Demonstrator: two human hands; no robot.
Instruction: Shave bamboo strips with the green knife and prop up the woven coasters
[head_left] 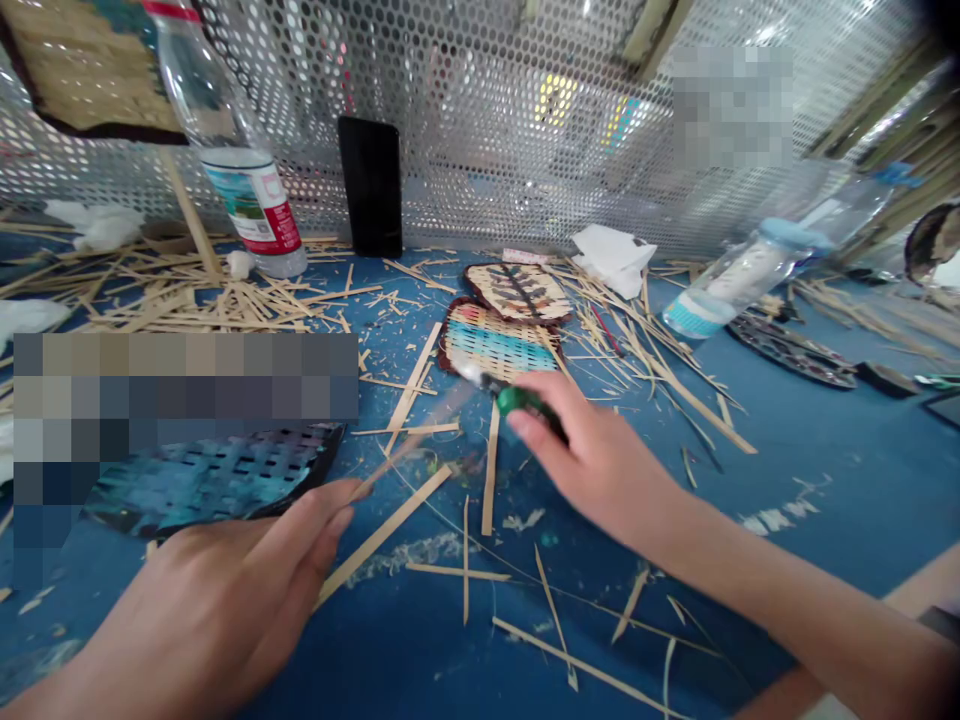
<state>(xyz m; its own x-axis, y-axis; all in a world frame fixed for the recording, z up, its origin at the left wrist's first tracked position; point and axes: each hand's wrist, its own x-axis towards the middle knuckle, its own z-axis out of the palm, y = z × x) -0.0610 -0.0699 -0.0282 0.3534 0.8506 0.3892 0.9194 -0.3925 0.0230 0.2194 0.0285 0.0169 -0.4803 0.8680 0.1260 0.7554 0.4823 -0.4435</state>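
Note:
My left hand (225,590) is closed in a pinch on a thin bamboo strip (409,440) that points up and to the right, blurred by motion. My right hand (592,460) is closed round a green-handled knife (517,400), whose blade reaches left toward the strip's far end. Both hands hover over a blue table (787,450) littered with bamboo slivers. A dark teal woven mat (217,480) lies just beyond my left hand. Two small woven pieces, one striped in blue and tan (495,345) and one brown-patterned (517,290), lie behind the knife.
A perforated metal screen (480,120) walls off the back. Against it stand a plastic water bottle (240,170) and a black phone (370,185). Another bottle (742,275) lies on its side at the right, next to crumpled white paper (611,255). Heaps of bamboo strips (150,290) cover the left.

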